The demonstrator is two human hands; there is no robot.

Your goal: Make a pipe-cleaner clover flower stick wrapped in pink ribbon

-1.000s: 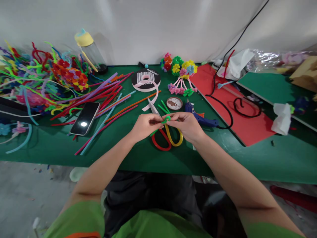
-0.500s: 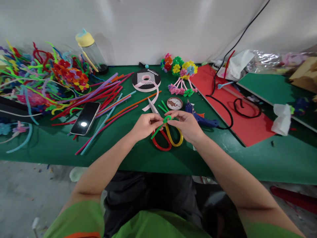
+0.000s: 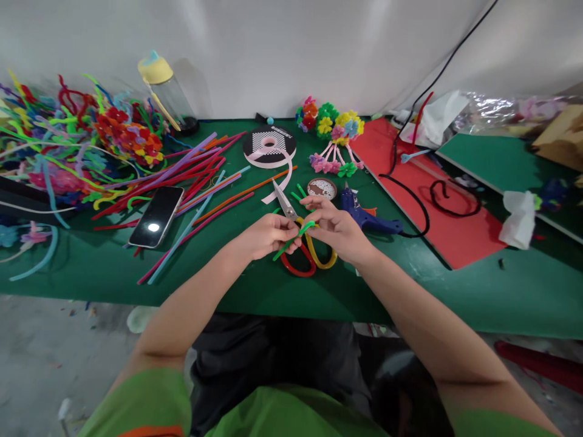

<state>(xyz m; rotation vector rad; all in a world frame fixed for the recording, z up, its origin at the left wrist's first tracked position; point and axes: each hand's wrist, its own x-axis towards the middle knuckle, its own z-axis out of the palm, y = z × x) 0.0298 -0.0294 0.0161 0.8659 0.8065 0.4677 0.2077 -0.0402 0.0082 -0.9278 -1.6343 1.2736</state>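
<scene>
Dressed in short-sleeved green top [image 3: 282, 419], equally green on left sleeve [image 3: 146, 394] and right sleeve [image 3: 492, 424]. Marked with orange strip [image 3: 152, 431] on left sleeve, only partly in view. Bare at 2 hands [image 3: 344, 233]. Clad below in near-black, creased trousers [image 3: 277, 352].

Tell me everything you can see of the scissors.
The scissors lie flat on the green table, their silvery, metal-looking blades pointing away and leftward, apparently closed. At the near end are two plastic-looking handles: a red loop left, a yellow loop right. The left hand and right hand partly cover them; contact is unclear.
</scene>
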